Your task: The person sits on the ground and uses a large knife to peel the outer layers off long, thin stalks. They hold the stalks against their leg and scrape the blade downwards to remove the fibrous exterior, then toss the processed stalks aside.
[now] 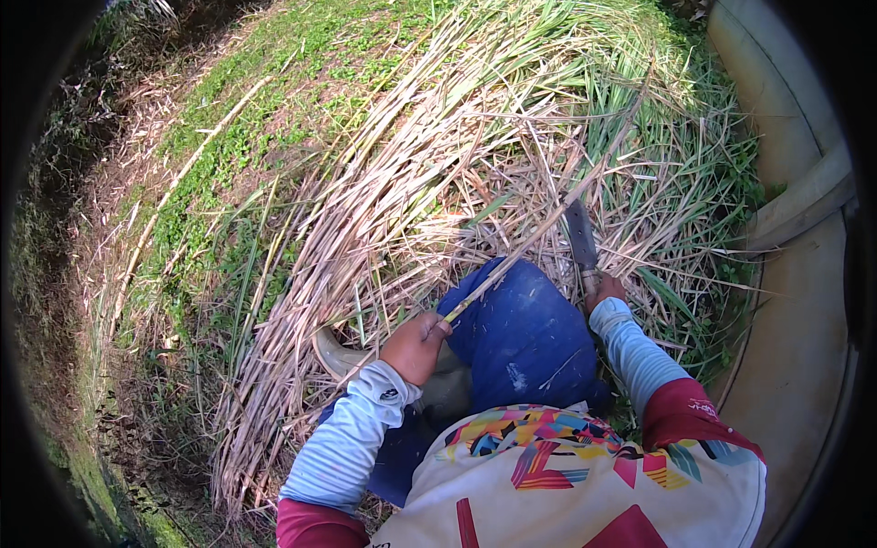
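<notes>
My left hand [414,348] is closed around the near end of a long dry stalk [508,263]. The stalk slants up and to the right, over my blue-clad knee [532,329] and across the heap of cut stalks. At the right, my right hand [604,290] grips the handle of a machete [580,236]. Its dark blade points away from me and lies close to the stalks, passing near the held stalk. Whether blade and stalk touch, I cannot tell.
A large pile of cut stalks and leaves [365,196] spreads ahead and to the left, green at its far end [585,55]. A pale curved wall [776,338] with a beam [804,208] stands at the right. One long pole-like stalk [183,173] lies on the grass.
</notes>
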Available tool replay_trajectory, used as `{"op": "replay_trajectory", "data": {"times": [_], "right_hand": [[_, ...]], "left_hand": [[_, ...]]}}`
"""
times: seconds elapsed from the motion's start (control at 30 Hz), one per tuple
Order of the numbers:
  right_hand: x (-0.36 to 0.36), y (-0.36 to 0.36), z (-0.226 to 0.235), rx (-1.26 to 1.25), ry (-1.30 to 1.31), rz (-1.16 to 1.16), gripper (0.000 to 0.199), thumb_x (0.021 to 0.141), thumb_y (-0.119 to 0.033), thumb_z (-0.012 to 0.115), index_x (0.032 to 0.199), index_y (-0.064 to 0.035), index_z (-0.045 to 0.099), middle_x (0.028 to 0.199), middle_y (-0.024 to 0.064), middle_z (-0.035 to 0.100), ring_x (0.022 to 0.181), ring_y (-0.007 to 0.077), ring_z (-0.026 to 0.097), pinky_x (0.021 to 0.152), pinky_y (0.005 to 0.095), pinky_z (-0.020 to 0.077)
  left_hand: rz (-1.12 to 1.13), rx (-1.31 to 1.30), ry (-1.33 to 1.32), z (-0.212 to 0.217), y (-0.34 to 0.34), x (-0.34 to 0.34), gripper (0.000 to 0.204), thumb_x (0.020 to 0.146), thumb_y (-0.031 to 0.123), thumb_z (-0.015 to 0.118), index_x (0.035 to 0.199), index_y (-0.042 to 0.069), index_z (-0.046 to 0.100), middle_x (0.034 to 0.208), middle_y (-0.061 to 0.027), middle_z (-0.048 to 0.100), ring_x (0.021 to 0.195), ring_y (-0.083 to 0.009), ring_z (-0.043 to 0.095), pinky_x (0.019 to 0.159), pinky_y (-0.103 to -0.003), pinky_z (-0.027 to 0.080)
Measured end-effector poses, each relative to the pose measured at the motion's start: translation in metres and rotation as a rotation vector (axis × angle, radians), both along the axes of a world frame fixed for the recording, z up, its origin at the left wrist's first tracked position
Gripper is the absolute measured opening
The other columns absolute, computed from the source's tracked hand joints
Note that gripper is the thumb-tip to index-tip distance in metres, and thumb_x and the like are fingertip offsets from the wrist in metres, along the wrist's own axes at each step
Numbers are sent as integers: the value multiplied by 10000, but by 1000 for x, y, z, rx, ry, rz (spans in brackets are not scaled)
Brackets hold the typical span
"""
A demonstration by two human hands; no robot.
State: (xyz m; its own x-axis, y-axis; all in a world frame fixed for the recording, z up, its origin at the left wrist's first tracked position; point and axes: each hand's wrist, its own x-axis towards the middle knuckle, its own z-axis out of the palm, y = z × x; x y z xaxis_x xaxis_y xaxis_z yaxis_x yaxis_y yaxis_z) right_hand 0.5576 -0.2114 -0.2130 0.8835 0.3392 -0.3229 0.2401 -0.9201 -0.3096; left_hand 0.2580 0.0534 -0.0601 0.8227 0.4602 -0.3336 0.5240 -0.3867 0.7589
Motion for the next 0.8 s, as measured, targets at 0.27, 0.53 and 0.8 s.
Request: {"op": "replay_trajectory", "data": {"times": [0.27, 0.53, 0.8], "right_hand": [[4, 26, -13, -251, 216, -97, 864, 749, -341, 819, 1444, -77, 381, 1394, 212, 547, 1267, 366, 568, 1075, 466, 443], [58, -37, -94, 567, 550, -362, 431, 773, -211, 782, 1101, 3, 602, 774, 123, 654, 579, 230, 632, 492, 392, 523], [-27, -65, 17, 876, 35, -340, 408, 771, -169, 747, 1119, -51, 570, 838, 78, 613, 662, 194, 601, 572, 355, 520]], "left_hand": [[9, -169, -90, -30, -13, 12, 259, 1007, 230, 531, 962, 29, 688, 718, -13, 554, 672, -127, 518, 643, -308, 433], [16, -206, 23, -39, -4, -2, 216, 1007, 176, 513, 1049, 33, 670, 728, -16, 597, 633, -114, 544, 616, -293, 452], [-43, -167, 90, -43, -1, -17, 255, 1012, 249, 534, 981, 39, 677, 689, -21, 590, 635, -131, 558, 626, -306, 452]]}}
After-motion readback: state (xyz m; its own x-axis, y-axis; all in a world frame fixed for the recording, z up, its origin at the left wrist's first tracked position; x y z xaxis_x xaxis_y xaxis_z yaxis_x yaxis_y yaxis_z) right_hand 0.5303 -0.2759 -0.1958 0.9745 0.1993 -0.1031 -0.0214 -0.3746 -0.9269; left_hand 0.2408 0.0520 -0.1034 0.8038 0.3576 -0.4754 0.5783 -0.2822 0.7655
